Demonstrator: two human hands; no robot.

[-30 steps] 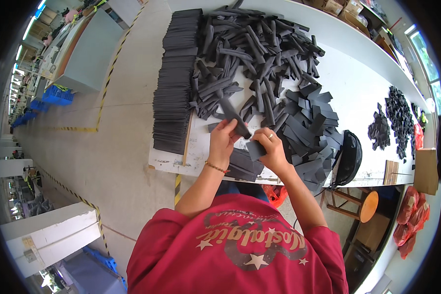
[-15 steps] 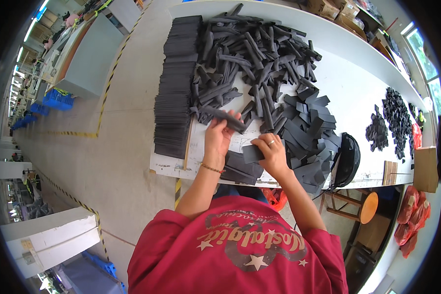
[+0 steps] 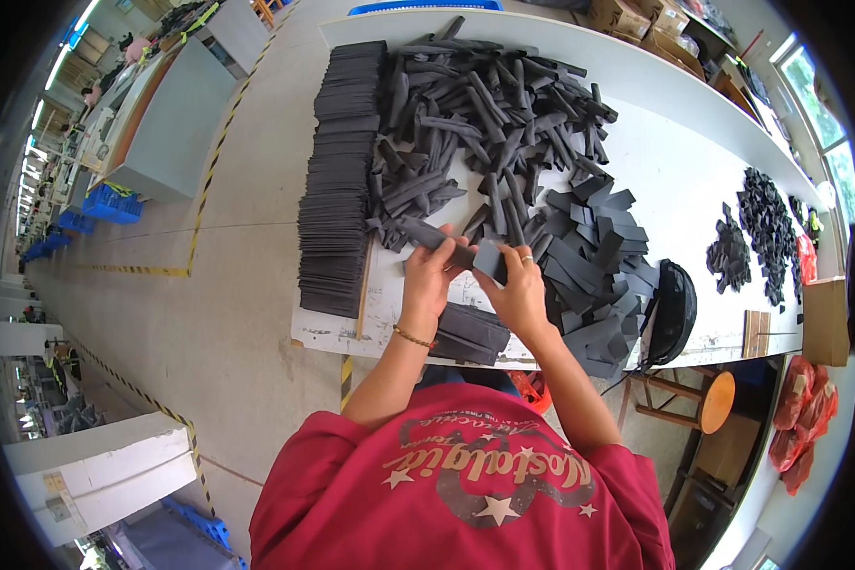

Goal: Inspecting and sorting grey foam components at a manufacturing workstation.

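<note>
My left hand (image 3: 427, 280) is closed round a dark rolled fabric piece (image 3: 418, 232), which points away to the far left. In my right hand (image 3: 520, 296) is a small dark grey flat rectangular piece (image 3: 489, 259), pinched between thumb and fingers. The flat piece is up against the near end of the roll; whether it goes inside or only touches is hidden by my fingers. Just below my hands, at the table's near edge, lies a low stack of dark flat pieces (image 3: 470, 332). Loose grey flat pieces (image 3: 584, 261) are heaped to the right of my right hand.
Beyond my hands spreads a large pile of dark rolls (image 3: 484, 109) on the white table (image 3: 679, 142). A long row of stacked dark fabric (image 3: 335, 180) lines the left edge. To the right are a black bag (image 3: 672, 312), small dark heaps (image 3: 768, 223) and a wooden stool (image 3: 715, 402).
My right hand has moved up and left, bringing the flat piece against the roll's end. My left hand has shifted slightly, still holding the roll.
</note>
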